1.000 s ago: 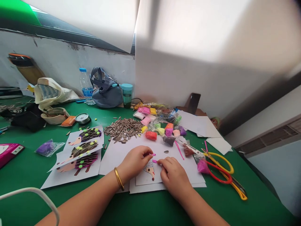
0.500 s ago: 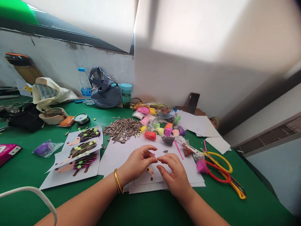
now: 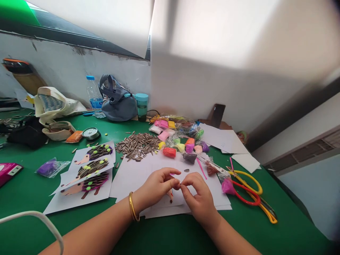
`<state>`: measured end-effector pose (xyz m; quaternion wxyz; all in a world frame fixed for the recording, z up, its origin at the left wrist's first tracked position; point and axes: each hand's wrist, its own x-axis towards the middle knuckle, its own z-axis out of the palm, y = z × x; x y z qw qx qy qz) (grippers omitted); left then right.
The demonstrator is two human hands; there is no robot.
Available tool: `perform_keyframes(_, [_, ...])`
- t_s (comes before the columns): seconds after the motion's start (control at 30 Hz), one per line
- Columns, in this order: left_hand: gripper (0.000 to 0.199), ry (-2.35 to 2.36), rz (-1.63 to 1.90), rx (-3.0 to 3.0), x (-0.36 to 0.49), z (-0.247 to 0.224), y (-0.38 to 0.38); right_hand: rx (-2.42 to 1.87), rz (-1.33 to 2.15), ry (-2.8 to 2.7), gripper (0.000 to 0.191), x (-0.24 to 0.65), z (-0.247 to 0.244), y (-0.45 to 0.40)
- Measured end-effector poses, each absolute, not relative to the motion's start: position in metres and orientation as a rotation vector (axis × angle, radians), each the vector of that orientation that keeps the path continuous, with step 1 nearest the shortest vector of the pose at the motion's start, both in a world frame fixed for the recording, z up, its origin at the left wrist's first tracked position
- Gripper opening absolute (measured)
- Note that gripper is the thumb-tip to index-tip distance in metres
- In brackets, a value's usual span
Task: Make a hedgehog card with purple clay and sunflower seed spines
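Note:
My left hand (image 3: 156, 186) and my right hand (image 3: 198, 194) meet over stacked white paper (image 3: 127, 180), thumbs and forefingers pinched fingertip to fingertip. Whatever lies between the fingertips is too small to make out. Beneath them, mostly hidden by my left hand, a hedgehog figure (image 3: 170, 196) shows its pale snout and dark nose. One sunflower seed (image 3: 186, 170) rests on the paper just behind my right hand. A pile of seeds (image 3: 140, 143) lies at the paper's back edge, beside bagged clay, including a red pack (image 3: 169, 152).
Finished-looking hedgehog cards (image 3: 98, 175) lie on the left. Yellow scissors (image 3: 247, 177) and red-handled scissors (image 3: 247, 198) lie on the right. A bottle (image 3: 95, 97), blue bag (image 3: 119, 104), cup (image 3: 142, 106) and phone (image 3: 217, 115) stand at the back. A white cable (image 3: 39, 216) crosses the front left.
My hands have come together, and their fingertips now touch where a small gap was before. My left hand covers more of the hedgehog figure. The view has shifted slightly.

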<state>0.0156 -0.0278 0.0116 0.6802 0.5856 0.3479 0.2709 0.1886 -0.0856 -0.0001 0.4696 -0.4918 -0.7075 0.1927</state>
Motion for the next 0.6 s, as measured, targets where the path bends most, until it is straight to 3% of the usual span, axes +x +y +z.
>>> perform_keyframes(0.27, [0.029, 0.721, 0.536, 1.401, 0.0163, 0.0102, -0.0276, -1.190, 0.518, -1.752, 0.013, 0.1891, -0.0013, -0.0867])
perform_keyframes(0.6, [0.027, 0.698, 0.553, 1.264, 0.0145, 0.0127, -0.0250, -1.131, 0.542, -1.758, 0.019, 0.1905, 0.0003, -0.0871])
